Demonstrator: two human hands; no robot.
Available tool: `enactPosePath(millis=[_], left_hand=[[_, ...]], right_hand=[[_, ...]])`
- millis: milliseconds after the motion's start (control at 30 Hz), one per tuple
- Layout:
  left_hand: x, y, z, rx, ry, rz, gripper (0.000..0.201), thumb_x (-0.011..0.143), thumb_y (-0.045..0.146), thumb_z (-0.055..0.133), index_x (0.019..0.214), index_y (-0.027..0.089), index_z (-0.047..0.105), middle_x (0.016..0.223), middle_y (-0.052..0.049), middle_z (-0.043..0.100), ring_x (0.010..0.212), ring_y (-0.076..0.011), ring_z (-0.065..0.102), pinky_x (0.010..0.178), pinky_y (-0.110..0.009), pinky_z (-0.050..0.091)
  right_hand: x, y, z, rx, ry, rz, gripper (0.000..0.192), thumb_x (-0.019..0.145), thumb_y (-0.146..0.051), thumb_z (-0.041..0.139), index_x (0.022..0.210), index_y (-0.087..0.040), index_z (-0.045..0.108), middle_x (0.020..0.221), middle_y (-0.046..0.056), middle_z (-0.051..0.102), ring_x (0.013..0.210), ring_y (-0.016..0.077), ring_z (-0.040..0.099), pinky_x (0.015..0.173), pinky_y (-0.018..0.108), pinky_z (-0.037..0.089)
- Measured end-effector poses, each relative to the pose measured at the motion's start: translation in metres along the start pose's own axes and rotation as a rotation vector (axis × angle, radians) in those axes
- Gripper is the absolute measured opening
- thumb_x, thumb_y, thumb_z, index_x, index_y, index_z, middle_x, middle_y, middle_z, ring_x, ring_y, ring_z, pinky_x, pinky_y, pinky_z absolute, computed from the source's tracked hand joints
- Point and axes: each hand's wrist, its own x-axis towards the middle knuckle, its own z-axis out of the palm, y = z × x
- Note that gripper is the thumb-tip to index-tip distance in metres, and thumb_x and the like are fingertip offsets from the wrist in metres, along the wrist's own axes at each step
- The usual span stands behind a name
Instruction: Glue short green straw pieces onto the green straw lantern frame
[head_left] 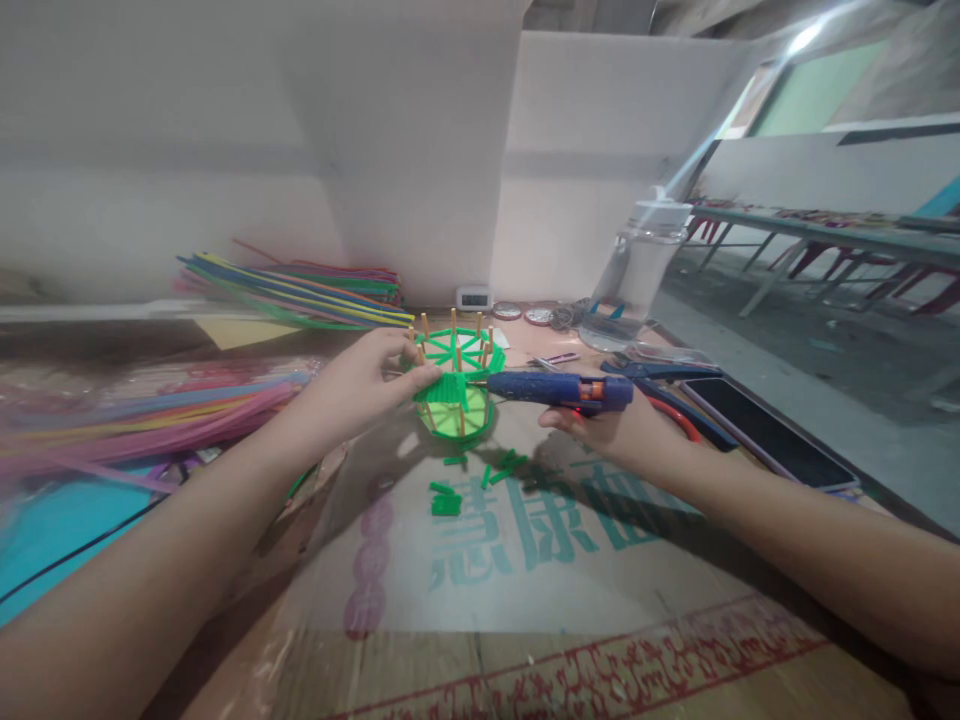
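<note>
Glue gun [555,390], handle hidden in the right hand [611,428]; digits on the digital clock [474,298] beyond the left hand [379,375] are too small to read; left of that hand, blurred craft strips [150,425] run off-frame

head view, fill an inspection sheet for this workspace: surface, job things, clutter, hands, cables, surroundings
Surface: wooden table, partly covered by a pale printed sheet
Job's things: green frame with tan posts; blue glue gun, nozzle toward the frame
Clutter: green offcuts on the sheet; coloured strips at back left; water bottle and phone on the right
Hands: left hand grips the frame; right hand holds the glue gun
Cables: thin dark line at far left, possibly a cord
Surroundings: white panels behind; another table at right
</note>
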Motion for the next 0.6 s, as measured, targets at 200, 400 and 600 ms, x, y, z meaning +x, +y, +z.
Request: enactPosePath(millis=[200, 400, 600], left_hand=[[0.0003, -0.0002, -0.0006, 0.004, -0.007, -0.014, 0.042, 0.084, 0.063, 0.058, 0.078, 0.021, 0.062, 0.12, -0.007, 0.067, 0.107, -0.0276, 0.062, 0.091, -0.038, 0.046], [-0.0002, -0.0008, -0.0003, 0.019, -0.008, -0.006, 0.04, 0.085, 0.061, 0.058, 0.079, 0.021, 0.062, 0.112, -0.006, 0.067, 0.103, -0.0261, 0.061, 0.092, -0.037, 0.045], [0.0004, 0.0005, -0.0012, 0.043, -0.02, -0.03, 0.039, 0.084, 0.06, 0.057, 0.081, 0.021, 0.062, 0.104, -0.005, 0.066, 0.092, -0.0238, 0.06, 0.089, -0.037, 0.045]], right_hand=[[0.0004, 0.0006, -0.0009, 0.114, -0.043, 0.041, 0.022, 0.081, -0.037, 0.078, 0.097, -0.026, 0.069, 0.079, 0.002, 0.075, 0.081, 0.0258, 0.073, 0.073, 0.038, 0.062], [-0.0019, 0.0062, 0.0013, 0.035, -0.004, 0.04, 0.021, 0.079, -0.041, 0.079, 0.082, -0.024, 0.066, 0.07, 0.0, 0.071, 0.072, 0.0225, 0.07, 0.065, 0.033, 0.058], [-0.0019, 0.003, 0.0006, 0.053, 0.0, 0.039, 0.021, 0.08, -0.039, 0.079, 0.084, -0.023, 0.066, 0.072, 0.0, 0.071, 0.068, 0.0214, 0.068, 0.062, 0.032, 0.058]])
